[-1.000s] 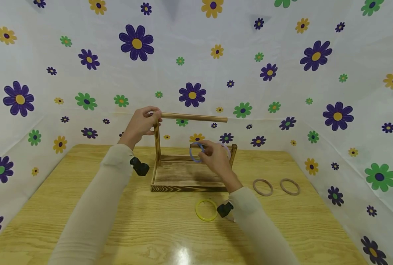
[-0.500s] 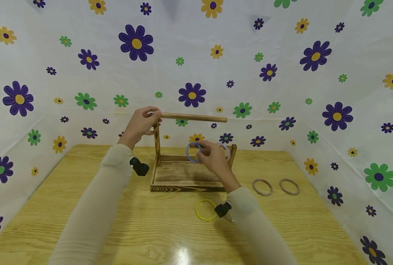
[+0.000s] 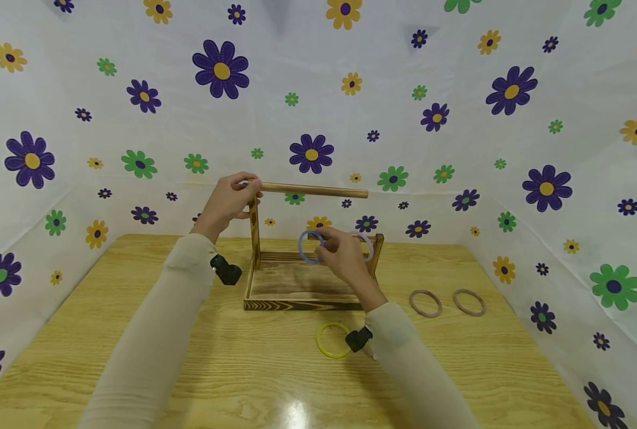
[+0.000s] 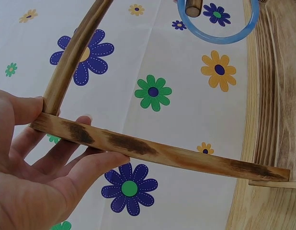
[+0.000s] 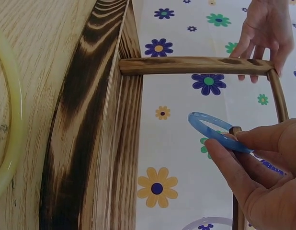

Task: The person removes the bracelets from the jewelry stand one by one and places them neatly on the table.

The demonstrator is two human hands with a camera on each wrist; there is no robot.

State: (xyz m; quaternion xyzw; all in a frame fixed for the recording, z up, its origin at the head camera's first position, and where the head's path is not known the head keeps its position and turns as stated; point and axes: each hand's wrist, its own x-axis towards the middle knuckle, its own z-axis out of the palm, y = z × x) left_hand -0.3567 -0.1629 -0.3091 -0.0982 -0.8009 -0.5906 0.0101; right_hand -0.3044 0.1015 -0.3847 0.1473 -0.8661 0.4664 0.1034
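My left hand point(image 3: 229, 199) grips the top corner of the left post of a dark-streaked wooden rack point(image 3: 302, 304), where the upper bar point(image 3: 318, 190) begins. Between thumb and fingers, my right hand point(image 3: 345, 256) pinches a blue ring point(image 4: 220, 39) at the free end of the lower bar point(image 5: 235, 129). That bar end shows inside the ring's outline in the left wrist view; whether the ring is around it or just off its tip, I cannot tell. A pale lilac ring point(image 3: 372, 247) hangs on the lower bar behind my right hand, partly hidden.
On the wooden table point(image 3: 216, 369) lies a yellow ring point(image 3: 320, 342) in front of the rack, near my right wrist. Two brownish rings, one nearer point(image 3: 413, 304) and one farther right point(image 3: 482, 305), lie right of the rack. Flower-printed cloth surrounds the table's back and sides.
My right hand has shifted slightly left with the blue ring, along the lower bar toward its free end. The left hand and the rack have stayed put.
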